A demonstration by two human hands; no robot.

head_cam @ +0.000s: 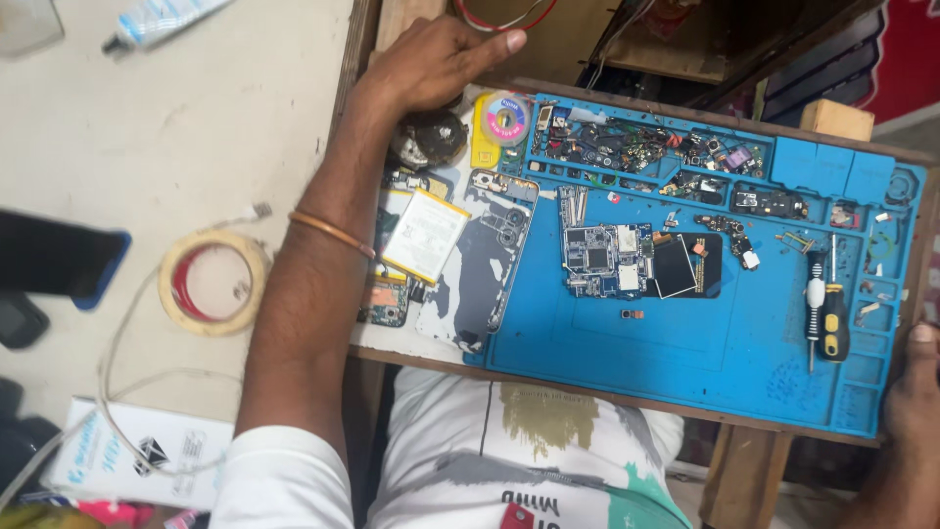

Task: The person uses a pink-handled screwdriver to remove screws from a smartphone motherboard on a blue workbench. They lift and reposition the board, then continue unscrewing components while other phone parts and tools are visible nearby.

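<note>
Right hand point(916, 392) grips the blue mat's point(744, 343) 3 o'clock edge (fingers hidden, cannot tell); left hand point(436, 64), fingers loosely spread, rests at 11 o'clock, circuit board point(602, 257) lying toward 4 o'clock.

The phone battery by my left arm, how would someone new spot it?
Start at the blue work mat and go to its left edge, where phone parts lie. The battery is the flat white-and-yellow rectangle beside the left forearm, lying tilted next to the grey patterned phone back cover; nothing else there is plain white.

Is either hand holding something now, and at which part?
The left hand holds nothing. The right hand rests at the blue mat's right edge; whether it grips is unclear.
</note>
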